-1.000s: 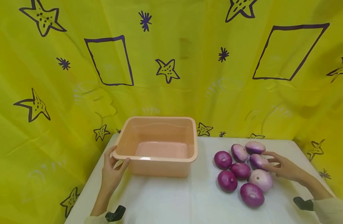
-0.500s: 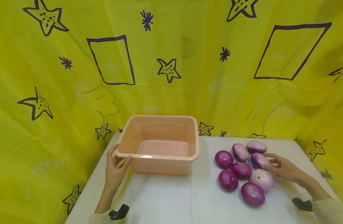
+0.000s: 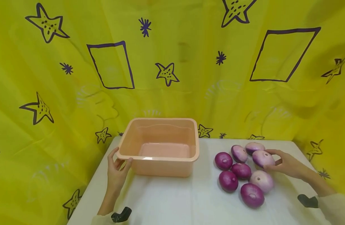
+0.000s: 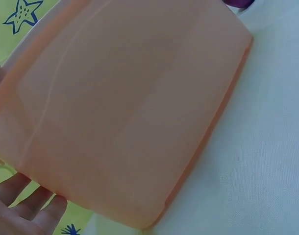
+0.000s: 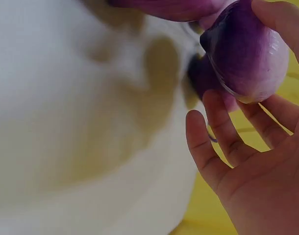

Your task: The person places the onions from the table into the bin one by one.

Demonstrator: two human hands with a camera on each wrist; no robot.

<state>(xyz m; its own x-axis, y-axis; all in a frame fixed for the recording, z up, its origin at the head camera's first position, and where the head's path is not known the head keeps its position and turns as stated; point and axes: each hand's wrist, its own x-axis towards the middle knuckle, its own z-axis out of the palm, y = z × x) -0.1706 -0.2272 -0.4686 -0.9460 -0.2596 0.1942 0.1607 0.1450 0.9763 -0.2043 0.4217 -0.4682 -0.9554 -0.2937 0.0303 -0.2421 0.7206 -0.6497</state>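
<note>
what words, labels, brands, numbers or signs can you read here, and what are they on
None can be read.
Curtain: drawings only, such as stars, no lettering.
Tub, onions and table: no text visible.
Black wrist pieces: any marks are too small to read.

- Here's one onion (image 3: pixel 263 158), purple shading to white, pinched in the right hand (image 3: pixel 289 164) right beside the other onions (image 3: pixel 241 170)!
- And the peach basin (image 3: pixel 162 167) sits open side up, left hand (image 3: pixel 116 173) gripping its near-left rim corner.
</note>
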